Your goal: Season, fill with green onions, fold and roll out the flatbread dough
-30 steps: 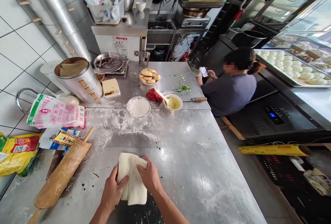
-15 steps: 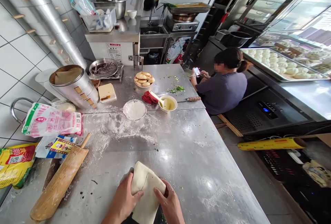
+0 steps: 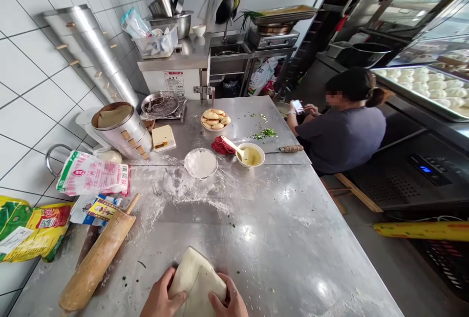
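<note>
Showing at the near edge of the flour-dusted stainless-steel table, a folded slab of pale, smooth dough is gripped from both sides by the left hand and the right hand. Thumbs are laid on top and fingers are curled around the edges. Whether the dough is fully lifted cannot be told. A thick, pale-brown wooden rolling pin is placed to the left; a round bowl of white powder is set farther back.

A white-tiled wall flanks the glinting steel table, grey floor opposite.
</note>
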`<control>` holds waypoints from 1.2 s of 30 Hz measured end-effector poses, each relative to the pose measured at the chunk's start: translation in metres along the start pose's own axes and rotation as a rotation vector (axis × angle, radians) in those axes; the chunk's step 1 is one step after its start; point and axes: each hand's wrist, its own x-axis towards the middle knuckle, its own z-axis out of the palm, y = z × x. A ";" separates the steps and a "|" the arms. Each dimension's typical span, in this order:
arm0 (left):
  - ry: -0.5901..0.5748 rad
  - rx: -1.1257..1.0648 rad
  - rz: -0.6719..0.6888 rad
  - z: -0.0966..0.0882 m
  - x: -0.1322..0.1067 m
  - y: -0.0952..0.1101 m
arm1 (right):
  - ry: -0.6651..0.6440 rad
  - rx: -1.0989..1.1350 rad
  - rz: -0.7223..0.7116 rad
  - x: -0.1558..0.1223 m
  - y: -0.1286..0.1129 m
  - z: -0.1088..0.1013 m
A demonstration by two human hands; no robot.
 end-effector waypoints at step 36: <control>0.153 -0.243 0.042 0.058 -0.049 -0.042 | -0.170 0.075 -0.008 -0.002 -0.022 -0.017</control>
